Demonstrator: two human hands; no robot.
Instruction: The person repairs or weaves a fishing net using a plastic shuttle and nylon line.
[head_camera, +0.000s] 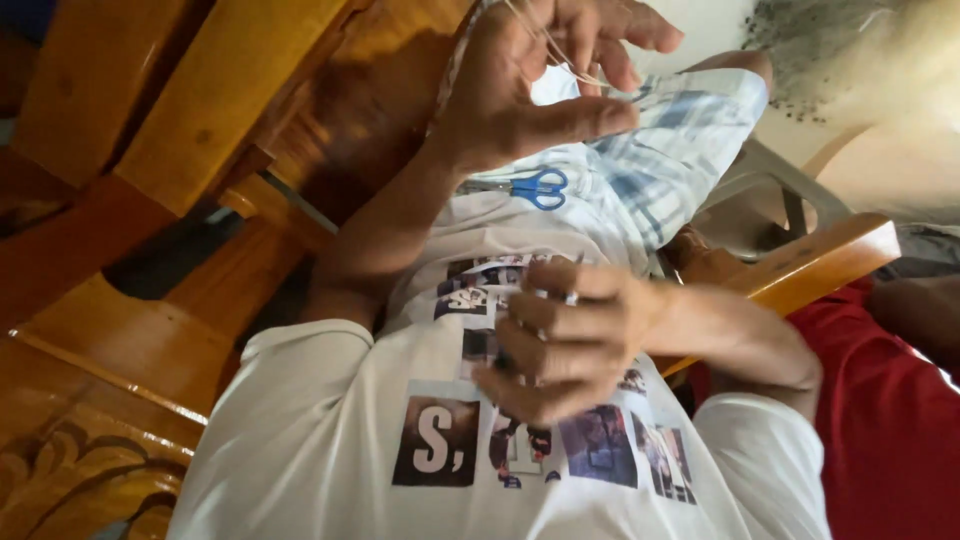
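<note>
My left hand (540, 90) is raised over my lap and pinches thin pale strands (560, 50) between thumb and fingers. Lower down, my right hand (565, 345) is curled against my white printed T-shirt (330, 440). It is closed around a small object that is mostly hidden by the fingers, with a small metallic glint showing at the knuckles. Blue-handled scissors (530, 187) lie on my lap between the two hands, next to my pale plaid shorts (670, 150).
I sit in a varnished wooden chair with an armrest on the left (190, 110) and another on the right (810, 265). A person in a red top (880, 420) is close at the right. A white plastic chair (780, 200) stands beyond.
</note>
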